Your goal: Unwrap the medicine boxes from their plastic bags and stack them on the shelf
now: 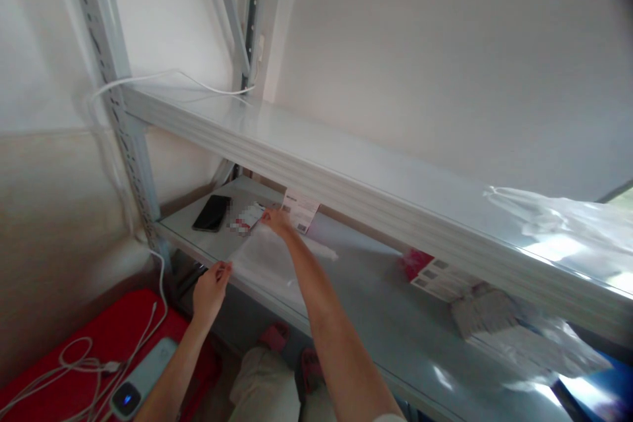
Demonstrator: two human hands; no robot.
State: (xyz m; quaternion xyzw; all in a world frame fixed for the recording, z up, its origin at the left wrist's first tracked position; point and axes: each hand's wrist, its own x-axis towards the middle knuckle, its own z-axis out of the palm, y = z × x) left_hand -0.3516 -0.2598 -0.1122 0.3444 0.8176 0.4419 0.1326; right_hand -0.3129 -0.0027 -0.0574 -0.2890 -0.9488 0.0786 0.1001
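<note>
Left hand [211,290] and right hand [278,220] pinch the clear bag [267,261] now, and even, gentle tension should flatten it best!

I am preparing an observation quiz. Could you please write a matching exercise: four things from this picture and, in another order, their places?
1. flat black smartphone
2. pale blue oblong device with lit display
3. clear thin plastic bag
4. bare left hand

A. on the red surface
B. at the front edge of the lower grey shelf
C. near the left end of that shelf
D. between left hand and right hand

Pairs: 1-C; 2-A; 3-D; 4-B
</note>
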